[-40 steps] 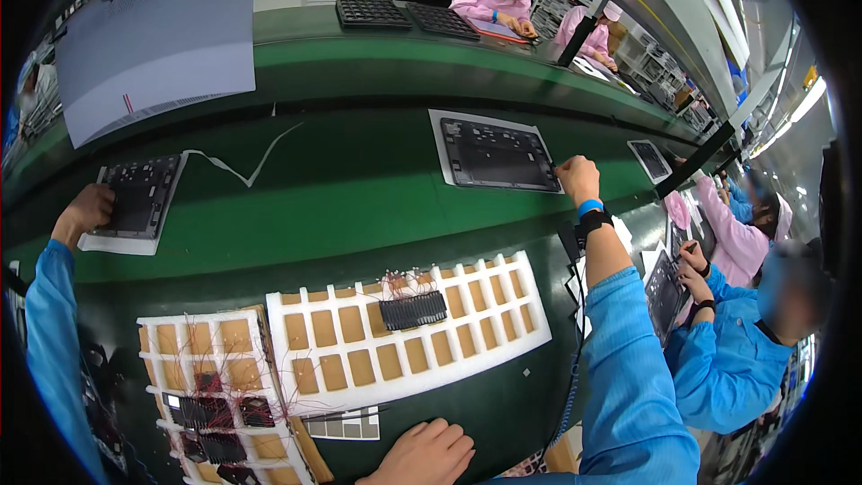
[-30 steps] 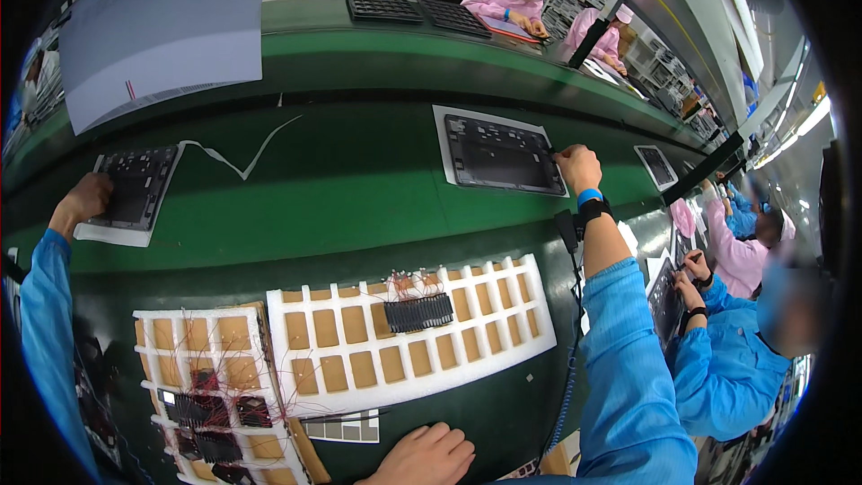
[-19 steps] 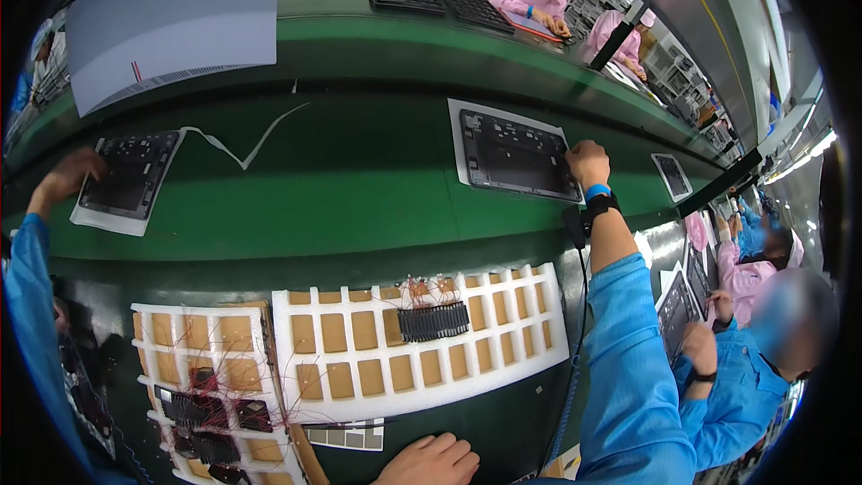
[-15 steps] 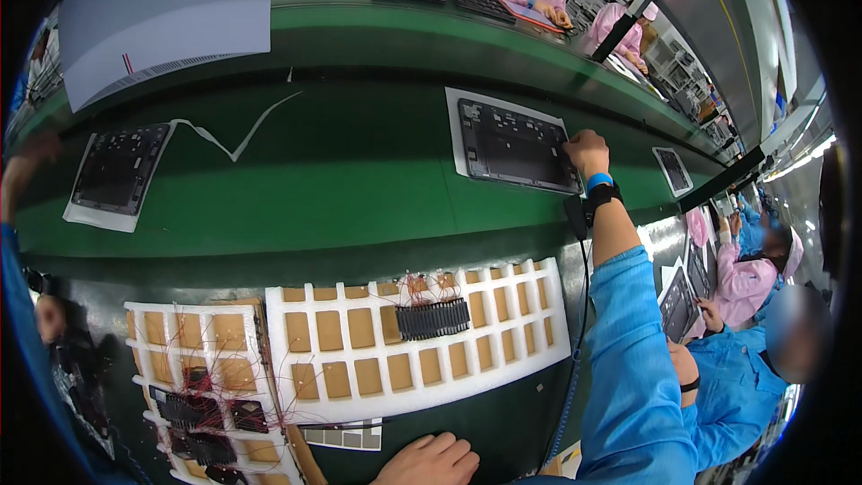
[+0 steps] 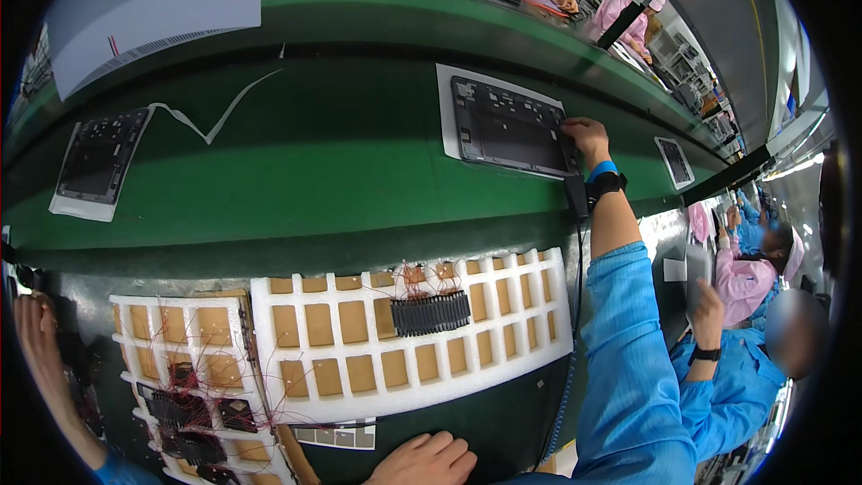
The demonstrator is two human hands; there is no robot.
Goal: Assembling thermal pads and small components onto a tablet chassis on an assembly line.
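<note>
Stretched forward over the green belt, my right hand [image 5: 588, 138] pinches the right edge of a dark tablet housing [image 5: 514, 130]. The housing lies open side up on a white sheet [image 5: 448, 106]. A blue band and a black strap with a cord [image 5: 584, 193] circle my right wrist. At the lower edge, my left hand [image 5: 424, 462] rests on the dark green mat, fingers loosely apart and holding nothing. Ahead of it lies a white foam tray [image 5: 373, 395] with cardboard-lined cells, bearing a row of black wired parts [image 5: 431, 313].
Another foam tray [image 5: 184, 303] with black parts and red wires stands left. Two more tablet housings [image 5: 99, 157] [image 5: 673, 163] lie along the belt. A co-worker's hand [image 5: 38, 328] is at far left; another in blue [image 5: 736, 386] sits right. A large white sheet [image 5: 157, 9] hangs upper left.
My right hand stays at the housing's edge and my left hand rests as before. The co-worker's hand at left came down off the belt. The co-worker at right lifted a hand.
</note>
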